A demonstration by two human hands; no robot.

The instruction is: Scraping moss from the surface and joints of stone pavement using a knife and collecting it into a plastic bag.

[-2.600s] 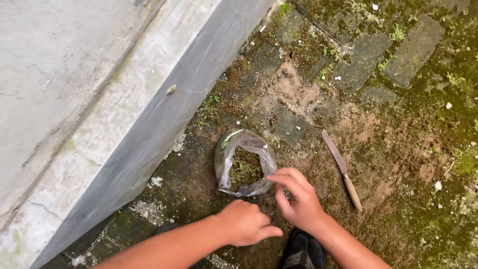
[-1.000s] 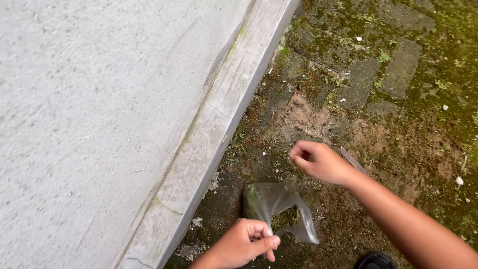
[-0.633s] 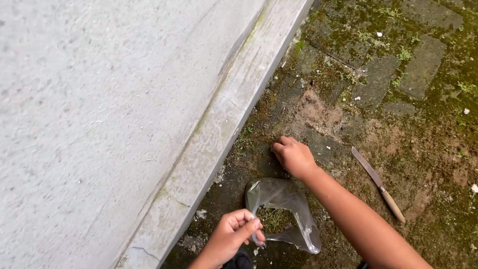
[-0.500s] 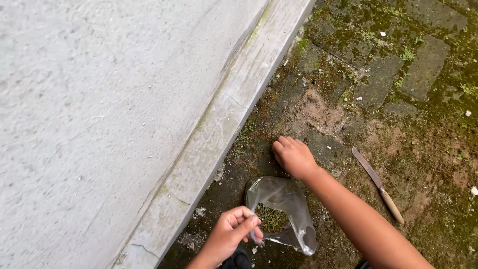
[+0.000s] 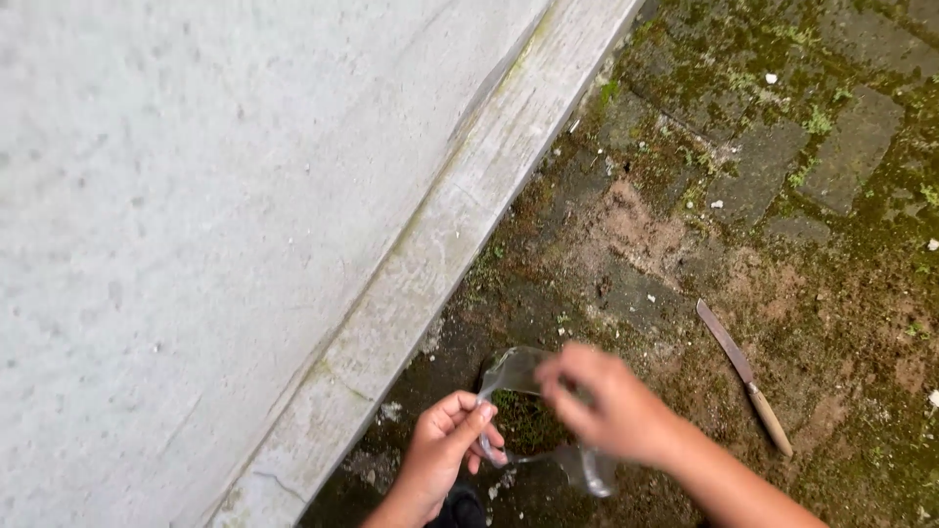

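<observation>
A clear plastic bag (image 5: 516, 376) with green moss inside is held open just above the mossy paving. My left hand (image 5: 445, 450) pinches the bag's near-left rim. My right hand (image 5: 608, 406) is blurred with motion, right over the bag's mouth on its right side; whether its fingers hold anything I cannot tell. A knife (image 5: 745, 375) with a wooden handle lies on the ground to the right of my right hand, untouched.
A grey concrete wall with a sloping ledge (image 5: 430, 264) fills the left side. Moss-covered paving stones (image 5: 782, 166) and a bare patch of brown soil (image 5: 636, 225) lie to the right.
My right hand has pulled back from the ground beyond the bag to the bag's mouth. The left hand keeps its hold on the rim.
</observation>
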